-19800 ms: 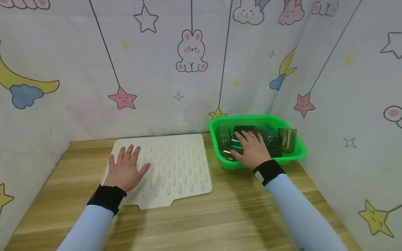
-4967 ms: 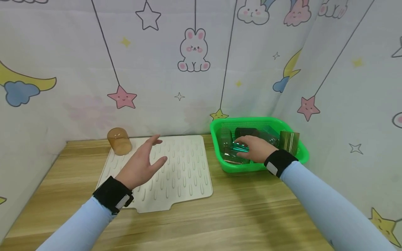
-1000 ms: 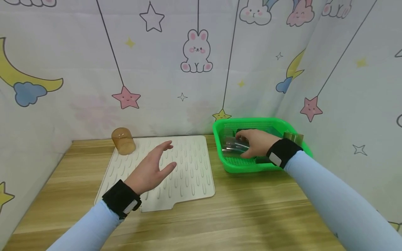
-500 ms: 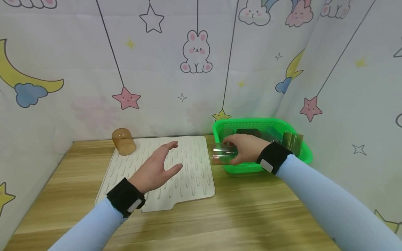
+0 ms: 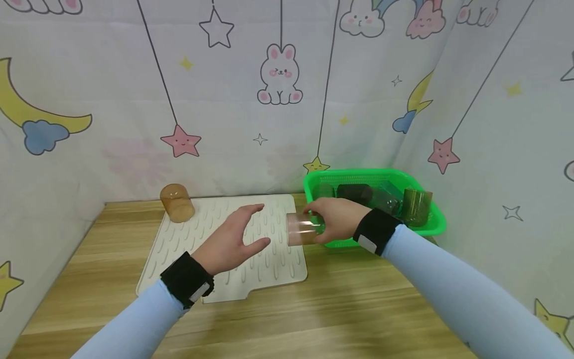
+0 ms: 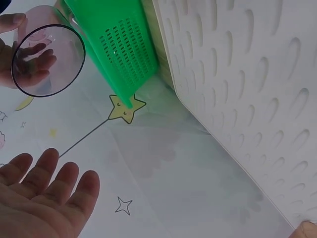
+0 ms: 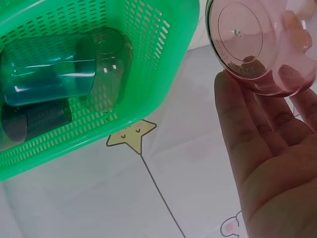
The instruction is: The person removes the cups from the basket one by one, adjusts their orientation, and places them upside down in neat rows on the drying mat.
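My right hand (image 5: 338,219) grips a clear pinkish plastic cup (image 5: 299,229) near its base, lying sideways in the air. Its dark-lined mouth faces left, seen in the left wrist view as a round cup opening (image 6: 48,60). In the right wrist view, fingers curve along the wall by the cup's flat base (image 7: 240,39). My left hand (image 5: 228,242) hovers over a white ribbed draining board (image 5: 269,264), thumb and fingers spread, holding nothing. An amber cup (image 5: 177,203) stands at the board's far left corner.
A green plastic basket (image 5: 372,173) stands right of the board, against the curtain. Inside lie a dark cup (image 5: 354,192), a teal cup (image 7: 49,69) and other see-through cups. An olive-yellow cup (image 5: 416,207) rises above the basket's right side. Printed curtains (image 5: 224,164) close off the back and right.
Since the oldest frame, the amber cup has come onto the board. Within the last second my right hand has lifted the pinkish cup from the basket and carried it left; my left hand shifted slightly right.
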